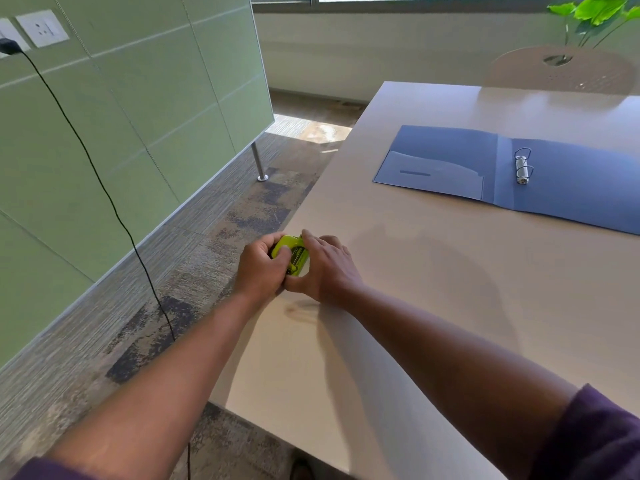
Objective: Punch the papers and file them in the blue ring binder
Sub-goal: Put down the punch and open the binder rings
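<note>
**Both hands on the punch at the table's near-left edge**

Two bare forearms reach in from purple sleeves and meet at a small lime-green hole punch (291, 255). On its left side the left hand (260, 269) has its fingers curled round the body, thumb lying over the top. From the right, the right hand (323, 266) closes on it with fingers bent over the far edge and thumb tucked under the near end. The punch sits at the left edge of the pale table (433, 289); whether it rests on the surface or is lifted slightly cannot be told.

Judging by its size, the punch looks light and rigid, with a smooth shell that could slip, so a hold across the base with the lever left free seems sensible. Papers cannot be made out on the sunlit tabletop; thin sheets would be floppy and best lifted by an edge.

Well apart, toward the far right, the blue ring binder (450, 157) lies open and flat, its metal ring mechanism (522, 167) just right of the spine fold. Its covers look thin and flexible, probably easier to slide than to lift by a corner.

Count: one punch, one binder, two rings on the mechanism, two hands, no papers discernible
</note>
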The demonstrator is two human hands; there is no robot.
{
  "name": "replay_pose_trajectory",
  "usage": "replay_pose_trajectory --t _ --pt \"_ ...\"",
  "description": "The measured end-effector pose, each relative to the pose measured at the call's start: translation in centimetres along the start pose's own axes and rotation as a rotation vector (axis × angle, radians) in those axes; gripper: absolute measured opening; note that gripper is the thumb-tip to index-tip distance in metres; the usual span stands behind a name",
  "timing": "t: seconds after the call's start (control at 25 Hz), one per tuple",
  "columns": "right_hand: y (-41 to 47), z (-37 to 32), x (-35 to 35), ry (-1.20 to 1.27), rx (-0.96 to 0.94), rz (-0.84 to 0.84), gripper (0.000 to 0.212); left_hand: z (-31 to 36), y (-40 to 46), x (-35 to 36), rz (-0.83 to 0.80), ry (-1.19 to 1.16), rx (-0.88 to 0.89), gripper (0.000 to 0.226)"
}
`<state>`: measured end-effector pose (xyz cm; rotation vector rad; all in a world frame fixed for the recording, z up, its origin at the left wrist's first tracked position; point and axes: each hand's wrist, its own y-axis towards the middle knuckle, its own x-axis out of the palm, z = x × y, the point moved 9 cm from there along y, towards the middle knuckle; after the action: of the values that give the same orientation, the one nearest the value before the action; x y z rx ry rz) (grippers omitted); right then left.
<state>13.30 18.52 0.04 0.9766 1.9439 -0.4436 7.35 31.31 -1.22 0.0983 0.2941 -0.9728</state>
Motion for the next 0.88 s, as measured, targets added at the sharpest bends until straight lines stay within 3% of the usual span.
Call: replay_pose_trajectory --t 0.28,0.36,0.48,0.68,0.88 --pt "0.0 0.1 0.2 -0.013 -0.004 -0.022 0.101 0.8 -0.1 0.3 0.004 0.107 0.020 0.039" --pt "-0.2 0.5 -0.1 -0.005 -0.006 -0.034 0.117 2.9 -0.3 0.5 0.050 0.342 0.124 0.049" --pt "-1.1 2.3 -1.4 0.002 0.030 -0.017 0.125 7.6 -0.9 2.6 0.102 0.635 0.415 0.052" --pt "-4.1 9.6 -7.2 -0.055 0.132 0.085 0.103 10.5 -1.4 11.1 -0.017 0.670 0.640 0.045" --pt "-9.0 20.9 -15.1 -0.167 0.327 0.224 0.085 9.3 -1.5 21.8 -0.249 0.679 0.570 0.049"
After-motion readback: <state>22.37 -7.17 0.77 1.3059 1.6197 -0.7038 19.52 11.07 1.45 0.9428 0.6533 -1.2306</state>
